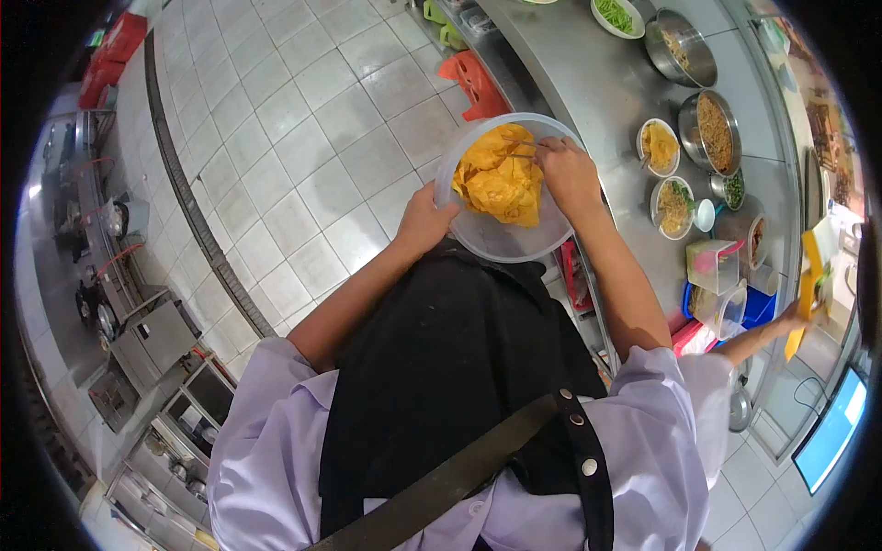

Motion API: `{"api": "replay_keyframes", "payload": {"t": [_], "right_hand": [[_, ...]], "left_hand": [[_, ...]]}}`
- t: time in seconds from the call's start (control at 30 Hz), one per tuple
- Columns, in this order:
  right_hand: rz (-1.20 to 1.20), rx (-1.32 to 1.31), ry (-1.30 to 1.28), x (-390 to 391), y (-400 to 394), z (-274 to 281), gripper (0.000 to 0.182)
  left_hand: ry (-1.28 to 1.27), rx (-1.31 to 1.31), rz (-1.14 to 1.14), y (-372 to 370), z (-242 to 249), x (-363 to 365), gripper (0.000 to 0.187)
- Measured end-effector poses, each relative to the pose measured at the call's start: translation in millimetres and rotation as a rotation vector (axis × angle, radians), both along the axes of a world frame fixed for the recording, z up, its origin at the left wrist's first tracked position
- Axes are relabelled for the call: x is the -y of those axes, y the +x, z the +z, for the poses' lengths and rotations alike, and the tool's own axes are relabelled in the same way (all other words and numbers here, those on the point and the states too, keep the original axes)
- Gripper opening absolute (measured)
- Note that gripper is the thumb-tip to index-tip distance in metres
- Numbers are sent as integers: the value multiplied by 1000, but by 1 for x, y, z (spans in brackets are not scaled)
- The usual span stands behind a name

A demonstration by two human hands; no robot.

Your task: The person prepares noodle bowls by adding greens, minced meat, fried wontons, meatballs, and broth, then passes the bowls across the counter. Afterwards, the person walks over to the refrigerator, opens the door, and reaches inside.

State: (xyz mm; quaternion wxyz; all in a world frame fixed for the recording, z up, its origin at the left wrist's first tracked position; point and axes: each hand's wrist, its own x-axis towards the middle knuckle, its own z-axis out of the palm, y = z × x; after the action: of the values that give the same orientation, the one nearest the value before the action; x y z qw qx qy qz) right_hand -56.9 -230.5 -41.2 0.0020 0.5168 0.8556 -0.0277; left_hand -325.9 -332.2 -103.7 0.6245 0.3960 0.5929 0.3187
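My left hand (427, 220) is closed on the near-left rim of a round, translucent plastic tub (496, 243), with the thumb over the edge. Inside lies a crumpled heap of yellow-orange sheets (501, 184), looking like thin cooked egg. My right hand (562, 170) reaches in over the tub's right side, its fingers wrapped round slim metal tongs (519, 150). The tongs' tips touch the upper part of the heap. The tub is held in front of my black apron, beside the steel counter's edge.
Along the steel counter (588, 83) stand a bowl of noodles (715, 133), a bowl with yellow food (659, 147), a bowl with green garnish (673, 208) and plastic containers (712, 266). Another person's hand (788, 320) holds something yellow at right. An orange-red basket (473, 84) sits beyond the tub.
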Motion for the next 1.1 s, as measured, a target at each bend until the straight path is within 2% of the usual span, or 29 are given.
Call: {"api": "replay_keyframes", "payload": {"t": [0.27, 0.33, 0.47, 0.53, 0.63, 0.77, 0.87, 0.97, 1.03, 1.07, 1.1], "right_hand": [[94, -48, -55, 6, 19, 24, 14], [157, -62, -165, 10, 23, 26, 18], [152, -25, -116, 17, 14, 7, 19], [123, -53, -63, 22, 4, -3, 14], [74, -29, -67, 26, -3, -15, 14], [73, -67, -37, 26, 1, -19, 14], [17, -209, -107, 32, 13, -11, 18], [-132, -358, -134, 45, 32, 4, 22], [-338, -573, -255, 54, 52, 13, 25], [-357, -568, -245, 60, 64, 16, 25], [-456, -694, -261, 66, 78, 19, 25]], "left_hand": [[62, 3, 12, 1, 9, 3, 44], [66, -65, -14, 1, 14, 4, 44], [-1, -60, -27, 1, 18, 2, 44], [217, -131, -29, 0, 12, 4, 45], [114, -136, -24, 1, 15, 3, 45], [104, -102, -32, 3, 18, 1, 45], [49, -80, -24, 3, 7, 2, 45], [118, -70, -36, 1, -11, 1, 44], [-57, 62, -20, 2, -7, -3, 42], [-55, 69, -40, 3, -5, -4, 42], [-85, 96, 20, 5, 10, -7, 41]]}}
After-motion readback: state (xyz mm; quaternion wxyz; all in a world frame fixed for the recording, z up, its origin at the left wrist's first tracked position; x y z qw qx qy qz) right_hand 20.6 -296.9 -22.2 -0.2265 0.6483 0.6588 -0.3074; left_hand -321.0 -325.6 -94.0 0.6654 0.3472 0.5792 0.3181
